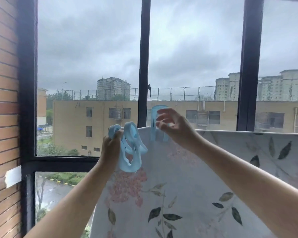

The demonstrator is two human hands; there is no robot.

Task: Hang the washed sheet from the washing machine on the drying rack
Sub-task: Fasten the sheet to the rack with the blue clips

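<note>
Along the window, the floral sheet [179, 177] hangs over the drying rack, hiding its bar, so pegging looks like the step in hand. One blue clip [159, 122] straddles the top edge. The right hand [172, 125] is blurred against it, grip unclear. The left hand [111, 145] clutches spare clips [132, 150]; the next probably belongs farther right.

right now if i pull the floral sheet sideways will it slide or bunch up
Probably bunch: the sheet hangs limp from its top edge, so it looks floppy. The blue clip pinning that edge would likely hold that spot. Being washed, it may feel heavy.
</note>
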